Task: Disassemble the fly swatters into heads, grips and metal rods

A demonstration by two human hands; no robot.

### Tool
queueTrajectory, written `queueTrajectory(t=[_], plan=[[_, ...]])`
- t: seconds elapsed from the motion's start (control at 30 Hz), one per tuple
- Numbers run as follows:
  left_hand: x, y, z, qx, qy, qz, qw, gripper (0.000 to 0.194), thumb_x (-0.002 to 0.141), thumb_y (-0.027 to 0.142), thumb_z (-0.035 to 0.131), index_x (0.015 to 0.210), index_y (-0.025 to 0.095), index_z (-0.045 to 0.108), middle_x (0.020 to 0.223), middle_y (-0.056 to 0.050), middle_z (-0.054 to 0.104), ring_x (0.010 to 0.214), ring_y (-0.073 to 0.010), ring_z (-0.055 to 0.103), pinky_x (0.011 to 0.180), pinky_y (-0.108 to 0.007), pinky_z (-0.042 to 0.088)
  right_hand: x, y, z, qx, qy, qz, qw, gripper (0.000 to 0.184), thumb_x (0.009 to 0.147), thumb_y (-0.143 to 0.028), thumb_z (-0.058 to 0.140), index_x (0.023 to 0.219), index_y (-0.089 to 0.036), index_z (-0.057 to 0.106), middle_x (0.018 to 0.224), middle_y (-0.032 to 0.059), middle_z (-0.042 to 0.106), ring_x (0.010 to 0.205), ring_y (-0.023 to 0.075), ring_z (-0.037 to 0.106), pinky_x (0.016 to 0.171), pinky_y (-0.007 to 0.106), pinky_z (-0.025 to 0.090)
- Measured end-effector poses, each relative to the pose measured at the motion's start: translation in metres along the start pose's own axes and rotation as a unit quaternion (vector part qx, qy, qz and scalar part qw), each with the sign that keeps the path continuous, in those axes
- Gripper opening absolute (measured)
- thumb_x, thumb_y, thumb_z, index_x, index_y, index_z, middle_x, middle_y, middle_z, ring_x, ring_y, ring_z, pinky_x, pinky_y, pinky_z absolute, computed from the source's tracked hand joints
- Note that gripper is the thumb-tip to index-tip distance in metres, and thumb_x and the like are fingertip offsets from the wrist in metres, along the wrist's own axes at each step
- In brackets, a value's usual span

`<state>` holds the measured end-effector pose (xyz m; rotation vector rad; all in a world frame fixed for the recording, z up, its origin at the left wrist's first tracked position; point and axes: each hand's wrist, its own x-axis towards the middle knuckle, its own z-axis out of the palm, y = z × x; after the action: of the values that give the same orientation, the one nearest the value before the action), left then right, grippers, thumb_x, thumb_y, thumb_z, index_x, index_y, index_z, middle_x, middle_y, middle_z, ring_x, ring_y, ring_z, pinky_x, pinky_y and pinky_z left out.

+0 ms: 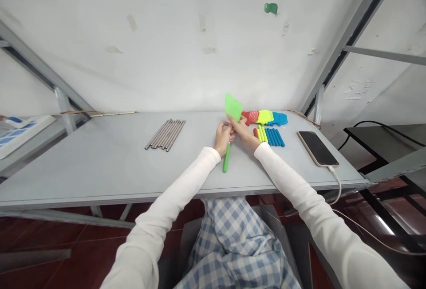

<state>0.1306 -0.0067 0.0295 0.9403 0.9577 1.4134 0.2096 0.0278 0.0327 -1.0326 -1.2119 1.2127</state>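
Note:
My right hand point(242, 130) is closed on the base of a flat green plastic head point(233, 107), which looks like a fly swatter's and stands up above the fingers. Close beside it, my left hand point(222, 138) has its fingers closed around the top of a rod with a green handle point(226, 159). The handle hangs down toward the table's front edge. Fingers of both hands meet where head and rod come together, so the joint is hidden. Just right of the hands lie red, yellow and blue handles point(273, 137) in a row.
Behind the handles lie flat red point(250, 117), yellow point(265, 116) and blue heads point(278, 119). Several metal rods point(165, 134) lie side by side on the left of the grey table point(109, 160). A phone point(317, 148) with a charging cable point(337, 180) rests at the right.

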Motion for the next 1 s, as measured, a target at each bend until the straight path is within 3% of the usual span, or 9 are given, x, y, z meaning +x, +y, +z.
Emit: queueTrajectory(t=[0.1, 0.2, 0.3, 0.5, 0.63, 0.73, 0.87, 1.0], plan=[[-0.003, 0.002, 0.001, 0.012, -0.007, 0.028, 1.0, 0.032, 0.082, 0.035, 0.064, 0.079, 0.023, 0.034, 0.048, 0.012, 0.03, 0.036, -0.0017, 0.023, 0.042, -0.019, 0.014, -0.006, -0.006, 0.001, -0.037, 0.025, -0.013, 0.999, 0.05, 0.072, -0.044, 0.071, 0.109, -0.023, 0.044, 0.108, 0.0059, 0.063, 0.095, 0.0162, 0.063, 0.085, 0.03, 0.051], [-0.005, 0.002, 0.003, 0.014, -0.024, 0.029, 0.999, 0.035, 0.084, 0.037, 0.063, 0.077, 0.023, 0.031, 0.048, 0.012, 0.032, 0.036, -0.0019, 0.024, 0.042, -0.019, 0.014, -0.001, -0.006, -0.003, -0.121, 0.024, -0.043, 0.991, 0.035, 0.08, -0.054, 0.061, 0.084, -0.022, 0.052, 0.083, 0.0021, 0.062, 0.084, 0.017, 0.061, 0.08, 0.031, 0.049], [-0.006, 0.002, 0.004, 0.013, -0.03, 0.02, 0.999, 0.036, 0.084, 0.04, 0.063, 0.078, 0.024, 0.031, 0.049, 0.012, 0.034, 0.036, -0.0019, 0.025, 0.041, -0.018, 0.013, 0.007, 0.001, -0.005, -0.179, 0.047, -0.038, 0.982, 0.047, 0.084, -0.063, 0.051, 0.06, -0.023, 0.043, 0.057, -0.0013, 0.047, 0.066, 0.0162, 0.053, 0.068, 0.03, 0.046], [-0.012, 0.0, 0.012, 0.005, -0.008, 0.0, 1.0, 0.037, 0.081, 0.04, 0.066, 0.077, 0.023, 0.033, 0.05, 0.012, 0.033, 0.036, -0.0003, 0.023, 0.04, -0.016, 0.013, 0.02, 0.009, -0.002, 0.026, 0.09, 0.039, 0.995, 0.046, 0.083, -0.065, 0.05, 0.067, -0.022, 0.045, 0.061, -0.0034, 0.05, 0.055, 0.0105, 0.047, 0.053, 0.024, 0.041], [-0.022, -0.001, 0.017, 0.009, -0.052, -0.025, 0.998, 0.034, 0.082, 0.038, 0.064, 0.078, 0.023, 0.033, 0.05, 0.012, 0.035, 0.034, -0.0007, 0.026, 0.039, -0.014, 0.013, 0.027, -0.002, -0.016, 0.118, 0.089, 0.002, 0.989, 0.044, 0.084, -0.063, 0.049, 0.076, -0.02, 0.052, 0.071, -0.0005, 0.061, 0.056, 0.0096, 0.051, 0.054, 0.023, 0.043], [-0.022, 0.005, 0.015, -0.011, -0.101, -0.052, 0.993, 0.029, 0.08, 0.033, 0.063, 0.078, 0.023, 0.036, 0.05, 0.011, 0.036, 0.034, -0.0013, 0.027, 0.037, -0.013, 0.015, 0.026, -0.009, -0.023, 0.128, 0.067, -0.022, 0.989, 0.047, 0.082, -0.065, 0.05, 0.077, -0.019, 0.057, 0.077, 0.0013, 0.064, 0.055, 0.0085, 0.05, 0.054, 0.022, 0.043], [-0.006, 0.022, 0.011, -0.056, -0.161, -0.133, 0.976, 0.014, 0.08, 0.028, 0.056, 0.079, 0.019, 0.045, 0.057, 0.007, 0.043, 0.036, -0.0021, 0.033, 0.035, -0.014, 0.021, 0.02, -0.009, -0.021, 0.075, 0.088, -0.026, 0.993, 0.047, 0.077, -0.064, 0.056, 0.068, -0.018, 0.055, 0.063, -0.0014, 0.055, 0.052, 0.0083, 0.045, 0.051, 0.022, 0.039], [0.006, 0.029, 0.014, -0.064, -0.208, -0.154, 0.964, 0.017, 0.081, 0.031, 0.058, 0.081, 0.018, 0.046, 0.059, 0.008, 0.04, 0.035, -0.0007, 0.027, 0.033, -0.013, 0.012, 0.02, -0.01, -0.023, 0.036, 0.112, -0.042, 0.992, 0.042, 0.074, -0.058, 0.063, 0.066, -0.021, 0.047, 0.058, -0.0049, 0.047, 0.054, 0.0088, 0.045, 0.053, 0.022, 0.04]])
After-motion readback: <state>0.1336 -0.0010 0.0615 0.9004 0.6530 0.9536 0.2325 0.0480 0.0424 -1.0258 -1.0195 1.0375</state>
